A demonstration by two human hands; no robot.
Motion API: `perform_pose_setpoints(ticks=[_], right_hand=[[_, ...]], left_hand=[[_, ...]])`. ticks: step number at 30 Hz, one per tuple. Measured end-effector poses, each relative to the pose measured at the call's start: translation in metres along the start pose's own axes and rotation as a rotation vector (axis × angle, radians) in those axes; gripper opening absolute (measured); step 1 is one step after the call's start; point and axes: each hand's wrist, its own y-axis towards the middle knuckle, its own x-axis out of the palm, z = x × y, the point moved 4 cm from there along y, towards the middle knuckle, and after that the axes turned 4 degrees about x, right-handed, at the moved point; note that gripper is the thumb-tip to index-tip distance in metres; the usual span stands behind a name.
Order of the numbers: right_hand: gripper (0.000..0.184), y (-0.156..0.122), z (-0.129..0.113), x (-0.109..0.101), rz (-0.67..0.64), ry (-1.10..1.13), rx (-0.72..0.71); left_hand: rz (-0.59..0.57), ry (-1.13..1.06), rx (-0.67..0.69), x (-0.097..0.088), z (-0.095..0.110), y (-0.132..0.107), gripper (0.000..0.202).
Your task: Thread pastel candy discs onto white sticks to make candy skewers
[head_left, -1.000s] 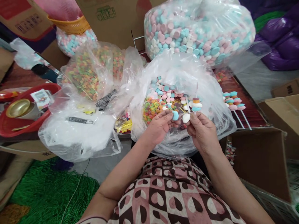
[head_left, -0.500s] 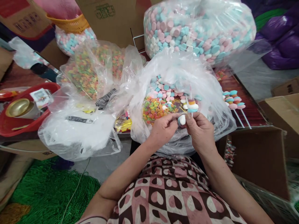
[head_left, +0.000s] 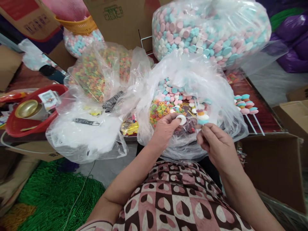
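Head view. Left hand (head_left: 166,128), center of frame: thumb and fingers pinching a white marshmallow (head_left: 181,120), pale face up. Right hand (head_left: 215,138), just right of center: thumb and index pressed together at the lower end of a candy skewer (head_left: 202,113); exact grip on the stick partly hidden by the fingers. Skewer points up the frame, white and blue marshmallows plus an orange-ish layer on it. Hands are apart, marshmallow and skewer not touching.

Both hands work over an open clear bag (head_left: 147,128), mid-frame. Inside: loose gummy rings (head_left: 159,111) to the left, loose marshmallows (head_left: 171,92) above them.

Right of the bag, skewers of pink, blue and white marshmallows (head_left: 248,104) lie together on the dark red surface (head_left: 269,117), two sticks toward the bottom edge of frame. Big sack of marshmallows (head_left: 211,38) at upper right of center. Bag of gummy rings (head_left: 96,75) upper left of center, crumpled clear bag (head_left: 89,138) below it. Yellow strips (head_left: 130,128) between that one and the open bag. Red basket (head_left: 14,127) far left, gold bowl (head_left: 27,109) in it. Open cardboard box (head_left: 276,170) lower right.
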Motion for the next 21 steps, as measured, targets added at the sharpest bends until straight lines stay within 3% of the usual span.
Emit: perform_pose_setpoints(ticks=[3, 6, 12, 21], right_hand=[[0.029, -0.023, 0.006, -0.01, -0.072, -0.131, 0.076], [0.029, -0.036, 0.012, -0.016, -0.092, -0.244, 0.055], [0.028, -0.033, 0.01, -0.014, -0.071, -0.372, -0.024], [0.031, -0.035, 0.009, -0.011, -0.023, -0.36, 0.069]], left_hand=[[0.006, -0.084, -0.002, -0.004, 0.004, 0.003, 0.03], [-0.033, -0.158, -0.009, -0.003, 0.005, 0.004, 0.033], [-0.089, -0.176, -0.006, 0.0, 0.002, 0.005, 0.04], [-0.043, 0.18, 0.327, -0.006, 0.0, 0.001, 0.024]])
